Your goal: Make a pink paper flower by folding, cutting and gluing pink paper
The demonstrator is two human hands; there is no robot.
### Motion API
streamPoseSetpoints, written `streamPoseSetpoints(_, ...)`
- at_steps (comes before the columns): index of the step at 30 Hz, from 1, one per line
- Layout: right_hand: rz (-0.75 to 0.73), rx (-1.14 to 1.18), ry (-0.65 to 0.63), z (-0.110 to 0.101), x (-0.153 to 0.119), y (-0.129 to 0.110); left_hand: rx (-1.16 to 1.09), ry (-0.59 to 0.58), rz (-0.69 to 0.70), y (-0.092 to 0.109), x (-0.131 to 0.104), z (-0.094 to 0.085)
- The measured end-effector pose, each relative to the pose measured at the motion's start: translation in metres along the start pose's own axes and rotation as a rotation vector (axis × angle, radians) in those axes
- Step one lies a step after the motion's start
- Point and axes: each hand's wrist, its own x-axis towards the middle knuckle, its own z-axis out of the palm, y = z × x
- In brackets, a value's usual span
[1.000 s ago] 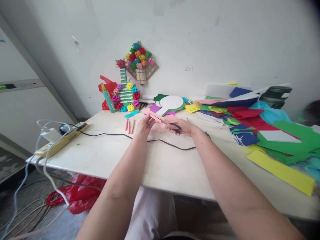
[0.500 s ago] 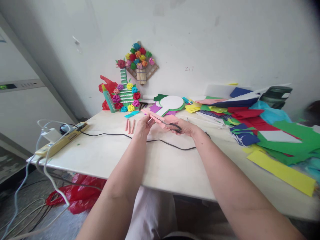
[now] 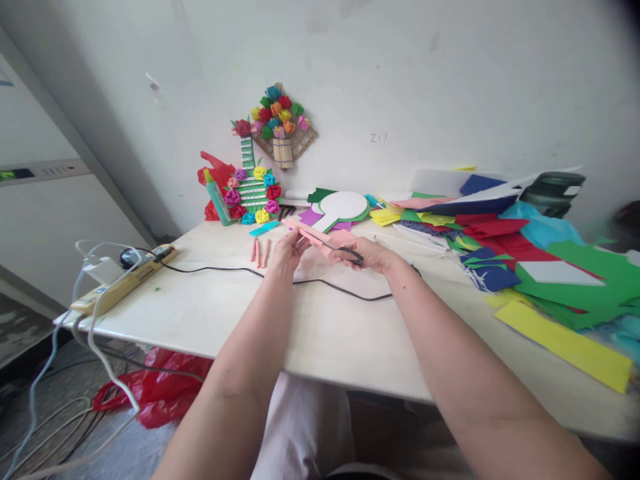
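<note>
Small marks (image 3: 379,138) on the wall (image 3: 425,93) above the table (image 3: 345,340) say 217, or maybe Z17. Left of the table, green signs (image 3: 7,175) on a white box (image 3: 50,227) are too blurry to read.

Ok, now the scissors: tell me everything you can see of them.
The scissors have dark, looped handles, partly hidden by the right hand that grips them, and slim, greyish blades that look like metal. They are held above the white table, blades pointing forward and to the left, toward the left hand. The blades lie against the pink paper; how far they are open is too small to tell.
</note>
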Motion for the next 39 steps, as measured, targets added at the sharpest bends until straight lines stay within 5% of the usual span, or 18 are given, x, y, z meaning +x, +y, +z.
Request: streamPoseSetpoints(39, -0.081, -0.036, -0.021, 0.0022, -0.0018, 0.0017, 0.068, -0.125, 0.010, -0.0016, -0.0074, 0.0046)
